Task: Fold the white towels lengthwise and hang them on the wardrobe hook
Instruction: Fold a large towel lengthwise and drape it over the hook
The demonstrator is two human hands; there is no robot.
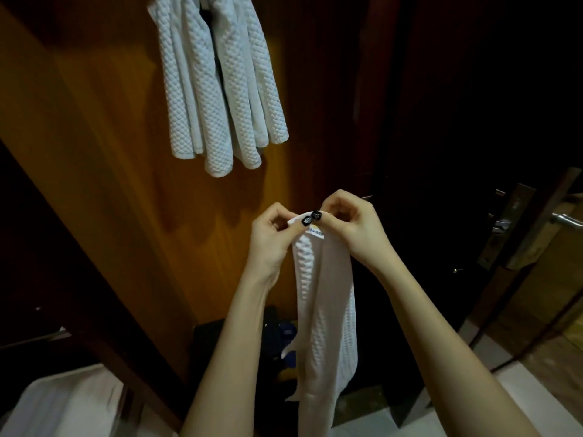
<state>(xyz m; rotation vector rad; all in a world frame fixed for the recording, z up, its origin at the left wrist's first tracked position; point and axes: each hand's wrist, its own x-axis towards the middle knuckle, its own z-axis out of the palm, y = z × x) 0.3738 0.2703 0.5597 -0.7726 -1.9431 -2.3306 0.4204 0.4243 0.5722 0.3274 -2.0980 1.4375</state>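
Head view, item one: white towel (321,310), waffle-textured, folded into a narrow strip, with a small label (316,232) at its top edge. It is held in mid-air before the wooden wardrobe panel (110,152), below the hung towels (217,83).

Left hand (271,238) and right hand (353,228) are raised side by side, thumbs (316,216) nearly touching (nails painted dark). Each grip pinches the top hem with curled fingers.

Long axis vertical: the top end is at the hands and the lower end hangs between the forearms. Far right: metal door handle (564,219).
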